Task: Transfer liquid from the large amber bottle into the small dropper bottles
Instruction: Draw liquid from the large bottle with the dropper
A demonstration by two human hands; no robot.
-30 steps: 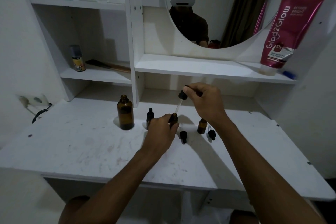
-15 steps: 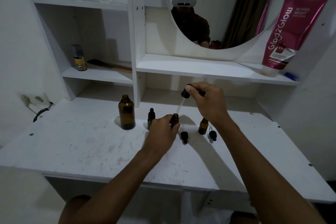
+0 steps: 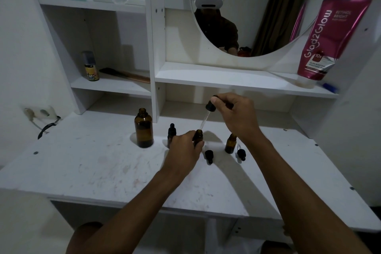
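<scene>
So, the right hand [image 3: 237,116] is pinching the black bulb cap of a dropper [image 3: 210,107] between thumb and fingertips. Its glass pipette [image 3: 204,122] slants down and to the left, with the tip right at the mouth of a small dropper bottle [image 3: 198,135]. The left hand [image 3: 184,151] is wrapped around that bottle and holds it on the white table [image 3: 99,167], I'd guess to stop such a light little thing tipping while the pipette goes in. Looks to me like the squeeze-it-out part of one transfer, though I can't tell whether there's any liquid in the glass tube. The large amber bottle [image 3: 143,130] stands uncapped off to the left by the shelf divider, handy for the next refill. It's dark brown glass with a round shoulder and a narrow neck, and it's too dim to read the level inside. Just left of the held bottle, partly hidden by the left hand, is a capped small bottle [image 3: 171,133], so that one's probably done. Over to the right an open small bottle [image 3: 230,143] is waiting its turn. One loose cap [image 3: 208,155] lies on its side just right of the left hand, and a second loose cap [image 3: 241,153] lies beside the open small bottle, each parked next to whatever it screws back onto, I reckon. All the small ones look like the same brown glass with black tops.
</scene>
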